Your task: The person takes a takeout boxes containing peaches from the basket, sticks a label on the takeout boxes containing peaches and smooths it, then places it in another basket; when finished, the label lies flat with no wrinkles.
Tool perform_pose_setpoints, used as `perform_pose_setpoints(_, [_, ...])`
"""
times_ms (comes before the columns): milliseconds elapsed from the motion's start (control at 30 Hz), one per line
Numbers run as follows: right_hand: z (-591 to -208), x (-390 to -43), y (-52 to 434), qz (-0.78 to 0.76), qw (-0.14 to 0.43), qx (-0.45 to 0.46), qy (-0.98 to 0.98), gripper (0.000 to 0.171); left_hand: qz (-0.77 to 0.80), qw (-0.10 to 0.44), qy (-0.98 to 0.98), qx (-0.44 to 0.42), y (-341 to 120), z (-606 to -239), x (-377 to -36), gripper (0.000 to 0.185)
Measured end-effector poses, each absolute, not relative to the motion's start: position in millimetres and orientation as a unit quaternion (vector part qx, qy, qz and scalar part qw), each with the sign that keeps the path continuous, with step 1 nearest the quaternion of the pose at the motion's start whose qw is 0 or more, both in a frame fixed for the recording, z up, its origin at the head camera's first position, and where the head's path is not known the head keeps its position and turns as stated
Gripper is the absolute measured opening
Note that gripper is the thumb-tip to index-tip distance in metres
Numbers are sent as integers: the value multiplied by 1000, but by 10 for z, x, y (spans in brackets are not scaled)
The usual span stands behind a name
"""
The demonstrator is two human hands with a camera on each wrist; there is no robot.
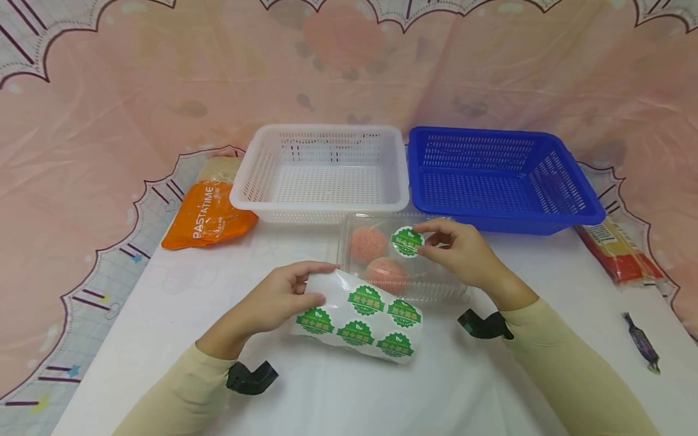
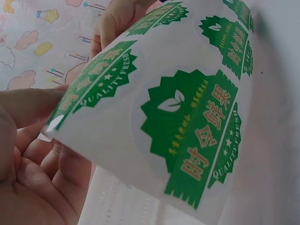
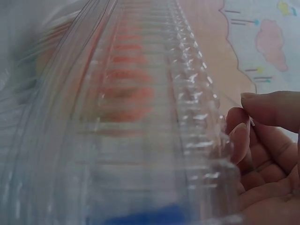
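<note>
A clear plastic clamshell box (image 1: 436, 284) (image 3: 140, 140) with two pink round fruits (image 1: 368, 243) lies mid-table. My right hand (image 1: 455, 248) pinches a round green sticker (image 1: 406, 241) and holds it on the box lid. My left hand (image 1: 283, 297) (image 2: 33, 154) grips the curled end of a white sticker sheet (image 1: 357, 318) (image 2: 154, 122) printed with several green labels, just in front of the box. In the right wrist view the fingers (image 3: 262, 117) curl beside the box's ribbed edge.
A white basket (image 1: 322, 172) and a blue basket (image 1: 498, 178) stand side by side behind the box. An orange pasta bag (image 1: 209, 209) lies at the left, a red packet (image 1: 618, 248) at the right, and a small wrapped candy (image 1: 643, 342) near the right edge.
</note>
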State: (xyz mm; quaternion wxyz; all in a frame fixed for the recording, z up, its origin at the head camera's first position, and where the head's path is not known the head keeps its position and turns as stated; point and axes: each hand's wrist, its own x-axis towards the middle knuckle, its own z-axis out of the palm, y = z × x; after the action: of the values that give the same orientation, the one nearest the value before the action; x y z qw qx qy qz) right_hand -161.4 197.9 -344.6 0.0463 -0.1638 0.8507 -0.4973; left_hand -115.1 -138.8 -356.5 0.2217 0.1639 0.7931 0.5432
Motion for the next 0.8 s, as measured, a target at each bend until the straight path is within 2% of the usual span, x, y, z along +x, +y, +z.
perform_pose_setpoints(500, [-3532,-1726,1978,-466,74,-179,864,34,527,200,814,138,-1615,-3552,-1217,46])
perform_pose_setpoints(800, [-3557,-1768,1973,-440,66,-189,875,34,511,173,832,130,-1761,-3470,-1221,43])
